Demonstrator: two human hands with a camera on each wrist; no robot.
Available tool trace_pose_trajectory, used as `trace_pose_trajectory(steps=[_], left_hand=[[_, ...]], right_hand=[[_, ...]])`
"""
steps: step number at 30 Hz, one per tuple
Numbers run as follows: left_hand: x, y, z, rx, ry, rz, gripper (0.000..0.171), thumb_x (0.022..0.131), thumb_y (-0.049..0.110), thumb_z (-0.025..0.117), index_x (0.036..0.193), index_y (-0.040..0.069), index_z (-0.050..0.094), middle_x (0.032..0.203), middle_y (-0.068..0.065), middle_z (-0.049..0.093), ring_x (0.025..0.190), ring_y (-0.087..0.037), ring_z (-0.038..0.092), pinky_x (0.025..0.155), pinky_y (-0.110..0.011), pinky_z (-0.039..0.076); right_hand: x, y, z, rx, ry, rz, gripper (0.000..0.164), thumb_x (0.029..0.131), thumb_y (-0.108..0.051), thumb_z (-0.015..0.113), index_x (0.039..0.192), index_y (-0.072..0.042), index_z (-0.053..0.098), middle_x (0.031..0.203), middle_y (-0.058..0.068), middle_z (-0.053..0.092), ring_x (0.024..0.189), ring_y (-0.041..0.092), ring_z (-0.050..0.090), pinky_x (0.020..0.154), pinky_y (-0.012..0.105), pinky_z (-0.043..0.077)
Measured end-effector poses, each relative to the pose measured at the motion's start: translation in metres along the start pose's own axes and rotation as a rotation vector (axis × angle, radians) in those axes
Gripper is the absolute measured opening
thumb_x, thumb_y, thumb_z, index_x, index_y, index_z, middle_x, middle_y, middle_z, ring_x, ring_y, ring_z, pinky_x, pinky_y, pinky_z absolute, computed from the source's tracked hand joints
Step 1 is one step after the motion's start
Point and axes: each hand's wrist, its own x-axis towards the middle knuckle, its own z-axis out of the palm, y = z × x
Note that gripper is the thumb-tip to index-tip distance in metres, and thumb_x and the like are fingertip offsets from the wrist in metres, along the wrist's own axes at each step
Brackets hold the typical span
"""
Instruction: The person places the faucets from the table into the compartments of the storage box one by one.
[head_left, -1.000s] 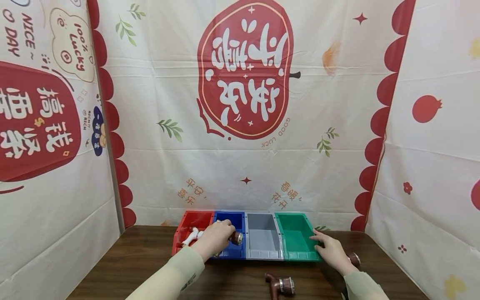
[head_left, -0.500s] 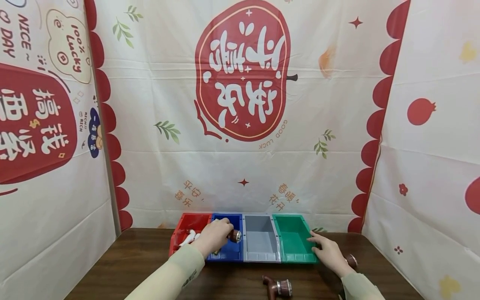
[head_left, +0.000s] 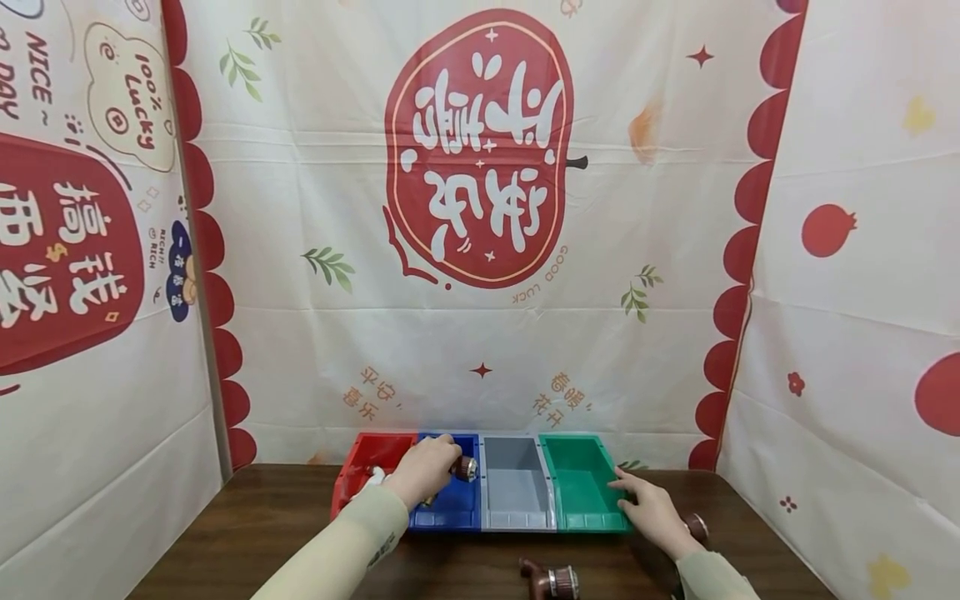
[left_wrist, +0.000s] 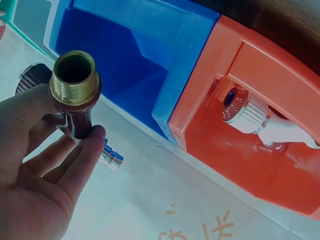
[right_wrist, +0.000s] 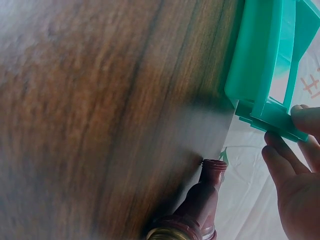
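Note:
My left hand [head_left: 425, 468] grips a brown tap [left_wrist: 75, 105] over the blue bin [head_left: 448, 510]. The tap has a brass threaded end facing the left wrist camera and a dark ribbed knob with a silver cap. A silver fitting with a blue ring [left_wrist: 112, 156] shows beyond my fingers. At the far right of the bin row, my right hand [head_left: 654, 510] holds the side edge of the green bin [right_wrist: 257, 55] between fingertips. A brown tap [right_wrist: 192, 205] lies on the table close to that hand, partly hidden behind it in the head view.
Red [head_left: 378, 447], blue, grey [head_left: 517, 487] and green bins stand joined in a row at the table's back. A white tap [left_wrist: 260, 120] lies in the red bin. Another brown tap [head_left: 551, 579] lies on the table [head_left: 247, 550] in front of the grey bin. Printed cloth surrounds the table.
The head view has tilted, so the scene sits lower and slightly left. My left hand has risen a little over the blue bin with the tap. My right hand stays at the green bin.

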Motion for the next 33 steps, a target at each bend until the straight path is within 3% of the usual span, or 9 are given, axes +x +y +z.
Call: trace_pose_trajectory(steps=[19, 33], left_hand=[[0.011, -0.004, 0.010, 0.033, -0.019, -0.071, 0.022, 0.080, 0.016, 0.079, 0.101, 0.013, 0.073, 0.093, -0.005, 0.063, 0.081, -0.022, 0.063, 0.073, -0.037, 0.057], [0.017, -0.011, 0.019, 0.051, 0.006, -0.062, 0.018, 0.080, 0.017, 0.079, 0.098, 0.014, 0.073, 0.090, -0.005, 0.063, 0.076, -0.021, 0.063, 0.070, -0.036, 0.058]], right_hand=[[-0.002, -0.001, 0.001, -0.004, 0.011, 0.015, 0.027, 0.085, 0.006, 0.064, 0.111, 0.001, 0.070, 0.136, 0.022, 0.053, 0.124, 0.044, 0.048, 0.095, 0.058, 0.042], [-0.002, -0.001, 0.001, -0.014, 0.027, 0.002, 0.027, 0.084, 0.006, 0.064, 0.110, 0.001, 0.071, 0.136, 0.022, 0.053, 0.123, 0.043, 0.049, 0.095, 0.058, 0.042]])
